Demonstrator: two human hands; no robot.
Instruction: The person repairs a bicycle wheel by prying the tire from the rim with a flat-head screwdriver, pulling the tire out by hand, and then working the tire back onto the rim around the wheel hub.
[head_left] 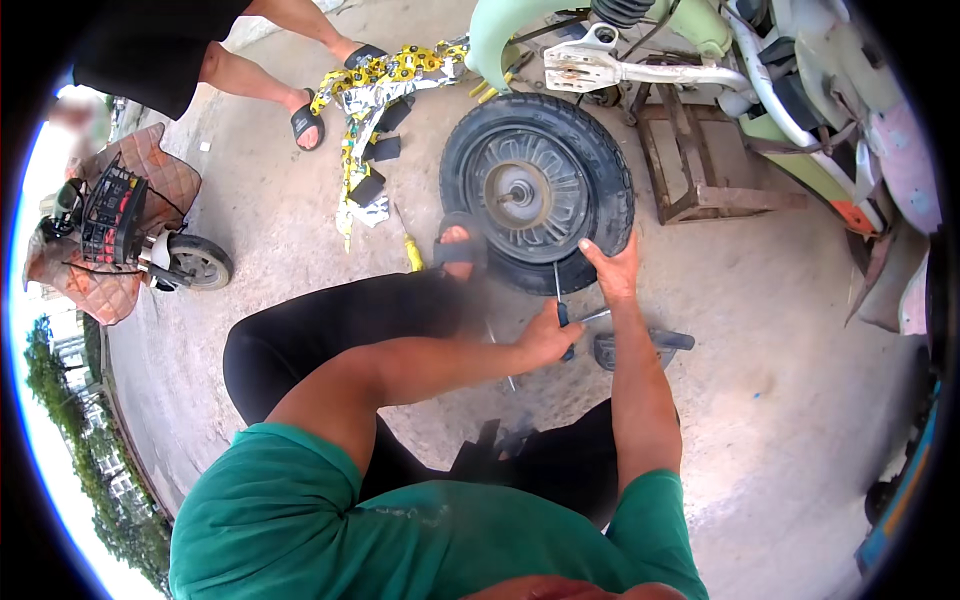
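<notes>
A motor wheel with a black tire [460, 165] and a grey metal hub [550, 195] lies in front of me, beside my foot. My left hand [548, 336] is closed round the dark blue handle of a screwdriver [558, 285]. Its metal shaft points away from me, and the tip meets the tire where it borders the rim. On the near right of the tire rests my right hand [613, 268], thumb on the sidewall and fingers round the tread, partly hidden.
A yellow-handled screwdriver [413, 252] lies left of the wheel, near a yellow patterned sheet [350, 165]. A black part [645, 348] lies by my right forearm. Right are a metal stand [690, 150] and a partly dismantled scooter [800, 120]. Another person's leg [255, 80] stands at upper left.
</notes>
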